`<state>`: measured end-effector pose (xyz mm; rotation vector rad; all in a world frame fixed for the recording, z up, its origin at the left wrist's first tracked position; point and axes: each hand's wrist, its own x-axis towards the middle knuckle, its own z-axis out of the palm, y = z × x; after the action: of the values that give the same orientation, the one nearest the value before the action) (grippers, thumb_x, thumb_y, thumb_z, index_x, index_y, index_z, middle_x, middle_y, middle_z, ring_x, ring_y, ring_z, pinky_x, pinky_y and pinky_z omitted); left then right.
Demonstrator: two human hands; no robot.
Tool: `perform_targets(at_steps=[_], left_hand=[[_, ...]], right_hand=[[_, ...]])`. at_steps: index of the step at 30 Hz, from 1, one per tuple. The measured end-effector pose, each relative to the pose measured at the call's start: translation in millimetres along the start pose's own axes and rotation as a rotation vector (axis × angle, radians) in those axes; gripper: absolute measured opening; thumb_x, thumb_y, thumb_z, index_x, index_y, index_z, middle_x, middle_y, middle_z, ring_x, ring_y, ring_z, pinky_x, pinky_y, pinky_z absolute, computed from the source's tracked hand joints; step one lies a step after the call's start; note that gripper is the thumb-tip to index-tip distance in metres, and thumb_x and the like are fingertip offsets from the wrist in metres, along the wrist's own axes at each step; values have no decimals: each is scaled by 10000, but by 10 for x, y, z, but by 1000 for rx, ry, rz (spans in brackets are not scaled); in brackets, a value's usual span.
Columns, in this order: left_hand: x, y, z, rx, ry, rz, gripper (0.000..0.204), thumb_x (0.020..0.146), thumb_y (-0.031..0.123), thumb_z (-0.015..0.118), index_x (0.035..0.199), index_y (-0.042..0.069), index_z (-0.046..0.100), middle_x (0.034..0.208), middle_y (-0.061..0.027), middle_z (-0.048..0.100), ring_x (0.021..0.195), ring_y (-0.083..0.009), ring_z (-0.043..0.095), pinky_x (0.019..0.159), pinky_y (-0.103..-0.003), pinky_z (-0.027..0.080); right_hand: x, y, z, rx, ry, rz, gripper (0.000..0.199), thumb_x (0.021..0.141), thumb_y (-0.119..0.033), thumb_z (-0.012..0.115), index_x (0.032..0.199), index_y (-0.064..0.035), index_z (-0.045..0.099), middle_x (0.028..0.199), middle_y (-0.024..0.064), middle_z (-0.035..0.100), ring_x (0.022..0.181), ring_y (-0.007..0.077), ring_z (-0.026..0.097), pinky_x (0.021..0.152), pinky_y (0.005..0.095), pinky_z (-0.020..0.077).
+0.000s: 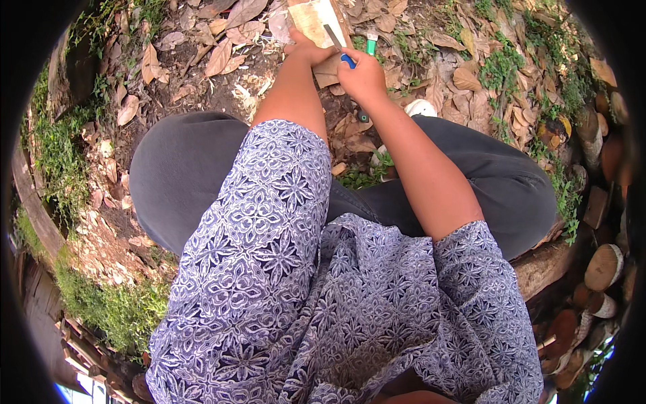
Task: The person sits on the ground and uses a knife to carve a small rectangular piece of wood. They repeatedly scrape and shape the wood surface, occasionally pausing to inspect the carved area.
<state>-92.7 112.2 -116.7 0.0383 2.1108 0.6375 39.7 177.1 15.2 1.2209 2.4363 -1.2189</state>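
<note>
1. Ground at far left: bare dark soil with dry brown leaves scattered over it, and a strip of low green weeds running along the rim of the view.
2. Left hand: reaches forward from a blue-and-white patterned sleeve and rests flat on the wooden board, pressing on its near left edge; the fingers lie on the wood rather than curling round it.
3. Wooden board: a pale, flat piece lying on the ground at the top of the view, beyond the knees and between the two hands; its far end is cut off by the picture's edge.
4. Blue-handled tool: a narrow grey blade lies slanted across the board, its blue handle disappearing into the right fist. It may be a knife or a chisel; the view is too small to tell.
5. Right hand: clenched round the tool's blue handle, just beside the left hand, knuckles uppermost.
6. Green-handled tool: on the ground just past the right hand.
7. Dark grey trousers: knees spread either side of the forearms.
8. Far right: cut log ends stacked together, well apart from the hands.
</note>
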Motion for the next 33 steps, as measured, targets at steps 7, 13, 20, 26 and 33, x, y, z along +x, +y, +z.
perform_targets(at_steps=[7,13,20,26,33], left_hand=[[-99,-33,-46,17,-61,-11,1553,594,689,835,1498,93,-278,1495,-351,215,1343,-444,407,1100,-489,389],[-26,-38,-8,49,-6,-26,1535,603,693,818,1508,83,-262,1482,-349,211,1222,-407,481,980,-437,453],[10,20,70,37,79,-17,1501,593,696,809,1516,84,-204,1388,-325,317,937,-288,639,703,-354,570],[3,32,85,92,143,18,1515,566,703,823,1526,84,-172,1426,-320,295,948,-311,636,749,-377,560],[-48,45,43,42,110,-23,1532,554,690,839,1540,84,-163,1475,-353,231,1003,-338,632,784,-394,562]], right_hand=[[736,30,73,230,68,52,463,814,-217,595,1258,-120,680,1174,162,700,1058,282,684,945,353,518],[267,50,53,116,77,-66,448,834,-221,602,1266,-124,671,1184,161,695,1053,296,683,941,369,517],[-116,78,-82,-51,-4,-57,448,844,-220,582,1272,-108,657,1148,180,696,1048,325,678,921,401,530],[-122,62,-136,-104,-51,-39,436,860,-217,573,1275,-113,655,1193,184,678,1083,343,661,938,413,525],[-121,12,-88,-154,-59,-20,428,879,-218,577,1290,-116,638,1216,168,670,1109,337,650,955,410,518]])
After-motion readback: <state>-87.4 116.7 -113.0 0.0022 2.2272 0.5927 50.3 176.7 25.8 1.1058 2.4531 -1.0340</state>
